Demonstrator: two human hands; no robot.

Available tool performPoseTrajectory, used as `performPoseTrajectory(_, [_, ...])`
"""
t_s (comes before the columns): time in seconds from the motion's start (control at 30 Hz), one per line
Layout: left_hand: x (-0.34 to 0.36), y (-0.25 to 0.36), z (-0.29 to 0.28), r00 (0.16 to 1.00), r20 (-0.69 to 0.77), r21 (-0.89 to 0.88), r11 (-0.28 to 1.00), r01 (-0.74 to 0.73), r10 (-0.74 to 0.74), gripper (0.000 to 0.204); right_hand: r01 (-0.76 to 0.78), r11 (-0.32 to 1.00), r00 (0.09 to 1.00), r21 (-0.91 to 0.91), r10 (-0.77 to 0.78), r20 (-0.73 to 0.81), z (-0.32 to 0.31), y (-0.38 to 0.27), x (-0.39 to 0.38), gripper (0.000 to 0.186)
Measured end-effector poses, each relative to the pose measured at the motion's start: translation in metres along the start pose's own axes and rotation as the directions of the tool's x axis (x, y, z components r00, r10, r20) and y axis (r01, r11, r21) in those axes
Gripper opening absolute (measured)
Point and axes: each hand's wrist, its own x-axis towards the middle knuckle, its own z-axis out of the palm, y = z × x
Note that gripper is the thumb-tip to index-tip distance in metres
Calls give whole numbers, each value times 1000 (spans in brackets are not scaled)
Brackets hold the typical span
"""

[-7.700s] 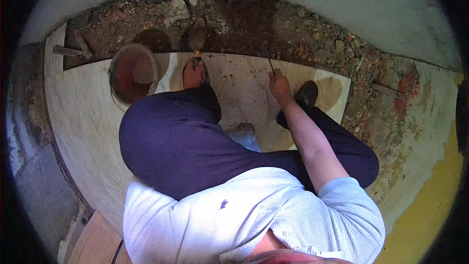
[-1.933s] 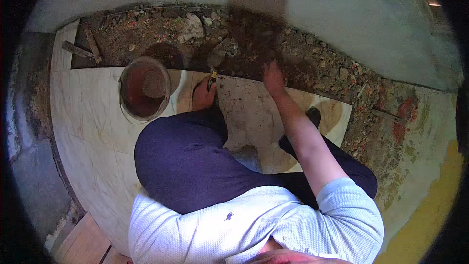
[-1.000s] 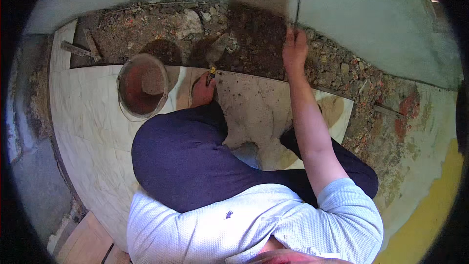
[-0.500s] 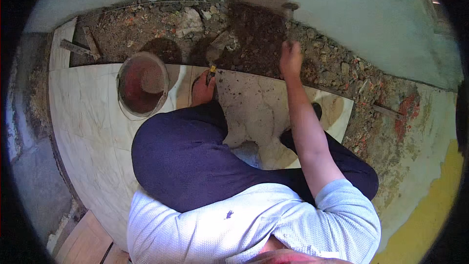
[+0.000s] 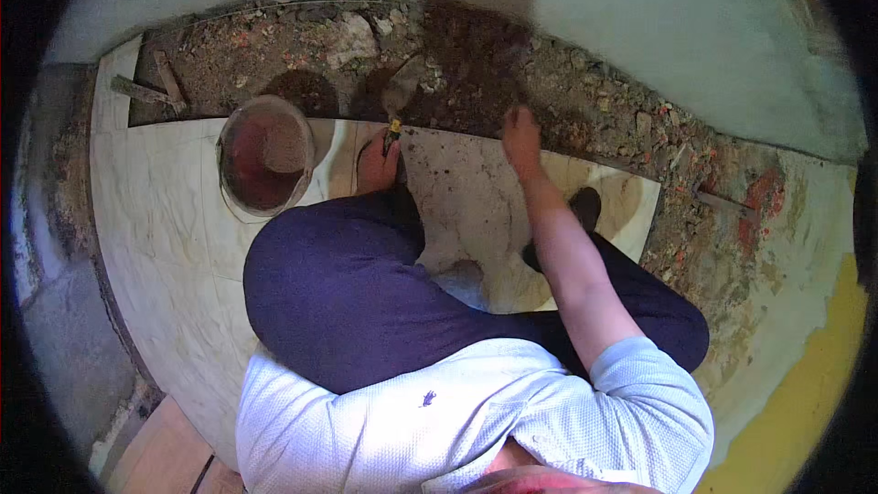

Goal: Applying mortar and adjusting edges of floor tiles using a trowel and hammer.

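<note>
My left hand [image 5: 375, 160] is closed on the yellow-and-black handle of a trowel [image 5: 399, 91], whose dusty blade lies over the dirt at the edge of the marble tiles [image 5: 155, 210]. Beside it stands a grey bucket [image 5: 229, 165] with a reddish-brown inside. My right hand [image 5: 519, 133] is low at the dark rubble strip [image 5: 585, 91], fingers closed round the hammer seen a moment ago; its head is lost in shadow and blur.
Two wood offcuts [image 5: 137, 89] lie at the left end of the rubble, another narrow piece [image 5: 727, 203] at the right. A pale wall [image 5: 668, 18] rises behind, with a thin string along its foot. My crossed legs [image 5: 338, 302] rest on the tiles.
About a second ago my right hand held the hammer raised toward the wall; it has since come down and left to the rubble. My left hand stays on the trowel.
</note>
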Motion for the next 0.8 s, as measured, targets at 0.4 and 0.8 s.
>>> performPoseTrajectory(0.4, [16, -19, 17, 991, -45, 14, 992, -128, 128, 46, 146, 984, 922, 104, -97, -376, 19, 20, 22, 27])
performPoseTrajectory(0.8, [15, -28, 11, 992, -27, -37, 991, -126, 125, 49, 233, 968, 968, -99, -240, -73, -28, 18, 2, 28])
